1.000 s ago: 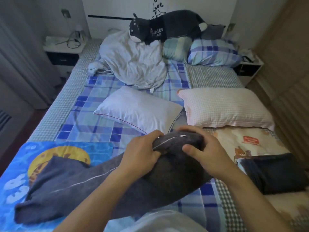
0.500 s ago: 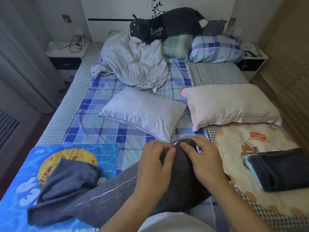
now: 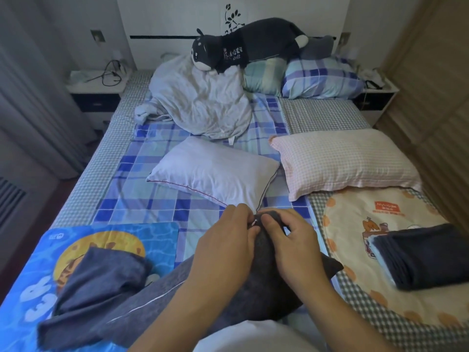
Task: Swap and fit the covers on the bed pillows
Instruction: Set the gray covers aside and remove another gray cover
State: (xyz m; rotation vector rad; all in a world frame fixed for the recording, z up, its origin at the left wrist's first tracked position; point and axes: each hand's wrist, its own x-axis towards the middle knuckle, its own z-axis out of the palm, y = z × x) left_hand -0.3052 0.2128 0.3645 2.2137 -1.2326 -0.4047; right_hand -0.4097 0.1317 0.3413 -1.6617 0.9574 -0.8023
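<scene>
A dark grey pillow cover (image 3: pixel 162 298) with a thin white line of piping lies across the near end of the bed, filled out at its right end. My left hand (image 3: pixel 225 245) and my right hand (image 3: pixel 291 247) both pinch its top corner, fingertips close together around a small white zip tab. Just beyond them lies a bare white pillow (image 3: pixel 215 171) with red piping. To its right lies a pillow in a pink checked cover (image 3: pixel 342 161). A folded dark navy cover (image 3: pixel 426 260) rests at the right on a cartoon-print sheet.
A crumpled grey duvet (image 3: pixel 200 102), a dark plush animal (image 3: pixel 248 44) and two checked pillows (image 3: pixel 322 77) sit at the headboard. A blue cartoon blanket (image 3: pixel 50 262) lies at near left. Nightstands (image 3: pixel 96 90) flank the bed; curtains hang left, wardrobe panels stand right.
My hands have moved closer together on the grey cover's top corner, from a wide grasp to a fingertip pinch at the zip. The view has tilted slightly.
</scene>
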